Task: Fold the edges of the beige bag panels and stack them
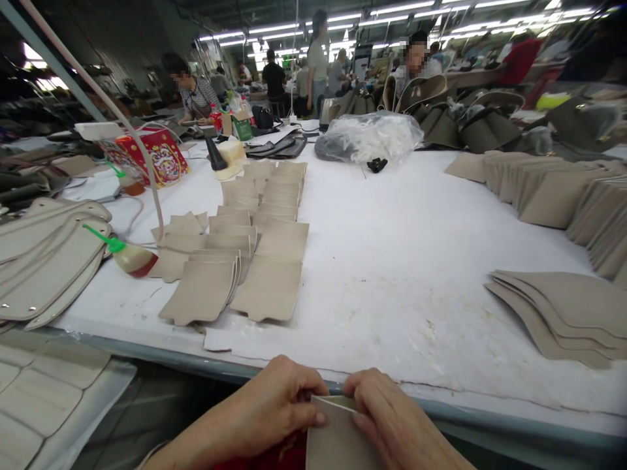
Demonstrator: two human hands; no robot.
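At the table's front edge, a folded beige leather piece point(337, 437) is held between both hands, its two layers parted slightly at the top. My left hand point(289, 395) pinches its upper left corner between thumb and fingers. On the opposite side, my right hand point(379, 408) grips the upper right edge, fingers curled over it. The lower part of the piece runs out of view. Ahead on the table lie overlapping rows of similar beige leather pieces point(267, 287), some with a small tab on the near edge.
A squeeze bottle with a green nozzle point(132, 258) lies by curved leather panels point(59, 261) on the left. More beige pieces point(563, 307) are stacked on the right. A plastic bag point(372, 134) sits at the back, with people working beyond. A hose point(147, 163) hangs down at left.
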